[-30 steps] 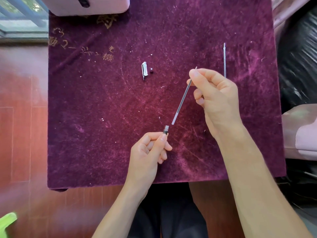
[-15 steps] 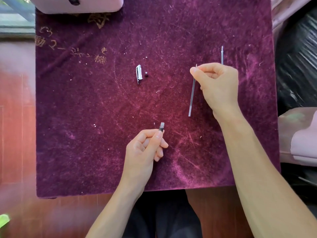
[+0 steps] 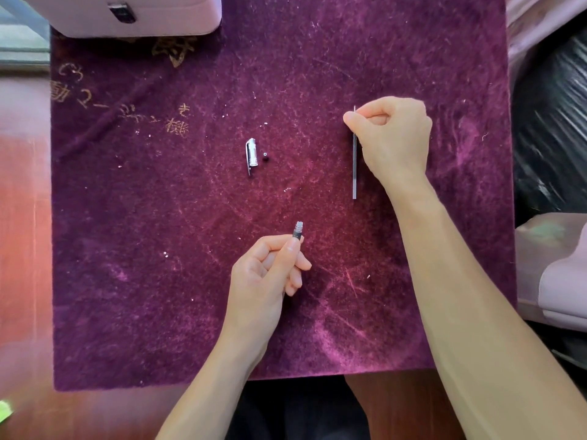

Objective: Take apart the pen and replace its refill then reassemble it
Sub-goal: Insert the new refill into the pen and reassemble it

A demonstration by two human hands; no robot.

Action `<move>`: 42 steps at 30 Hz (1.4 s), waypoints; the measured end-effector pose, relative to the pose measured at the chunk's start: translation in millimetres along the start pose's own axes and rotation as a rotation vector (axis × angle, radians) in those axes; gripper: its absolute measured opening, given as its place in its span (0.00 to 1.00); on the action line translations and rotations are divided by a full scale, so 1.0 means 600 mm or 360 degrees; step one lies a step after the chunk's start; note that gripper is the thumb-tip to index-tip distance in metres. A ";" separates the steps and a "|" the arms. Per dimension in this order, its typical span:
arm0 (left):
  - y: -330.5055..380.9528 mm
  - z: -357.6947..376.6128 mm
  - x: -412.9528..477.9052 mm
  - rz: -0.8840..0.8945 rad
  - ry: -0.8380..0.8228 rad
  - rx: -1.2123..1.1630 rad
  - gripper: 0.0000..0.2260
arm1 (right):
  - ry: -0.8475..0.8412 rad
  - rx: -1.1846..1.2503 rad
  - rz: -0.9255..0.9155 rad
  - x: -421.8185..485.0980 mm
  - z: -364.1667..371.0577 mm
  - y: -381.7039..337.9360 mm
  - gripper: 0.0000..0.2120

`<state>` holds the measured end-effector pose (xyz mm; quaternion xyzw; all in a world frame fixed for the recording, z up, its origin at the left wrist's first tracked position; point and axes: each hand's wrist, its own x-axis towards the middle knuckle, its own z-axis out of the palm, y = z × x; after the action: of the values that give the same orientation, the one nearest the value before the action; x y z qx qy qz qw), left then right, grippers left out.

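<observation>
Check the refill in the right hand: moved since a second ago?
Yes. The refill has swung from a diagonal near the pen barrel to upright, shifting right, away from the clip cap, held by the right hand.

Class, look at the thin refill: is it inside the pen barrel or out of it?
Out. The right hand pinches the refill above the cloth, well apart from the barrel in the left hand, whose threaded end shows nothing protruding.
</observation>
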<state>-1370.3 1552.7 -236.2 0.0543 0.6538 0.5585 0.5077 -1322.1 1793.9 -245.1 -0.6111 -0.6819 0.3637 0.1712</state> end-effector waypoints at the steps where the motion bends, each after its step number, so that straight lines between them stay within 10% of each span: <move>1: 0.002 0.001 0.002 0.0004 0.0000 0.0002 0.08 | 0.0003 -0.0003 0.0002 0.001 0.001 0.000 0.04; 42: -0.009 0.032 0.006 0.0019 -0.0014 -0.0021 0.07 | 0.0066 -0.0089 0.0085 0.059 -0.096 0.067 0.08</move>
<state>-1355.5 1565.6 -240.1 0.0572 0.6475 0.5656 0.5075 -1261.2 1843.6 -241.8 -0.6410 -0.6715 0.3363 0.1585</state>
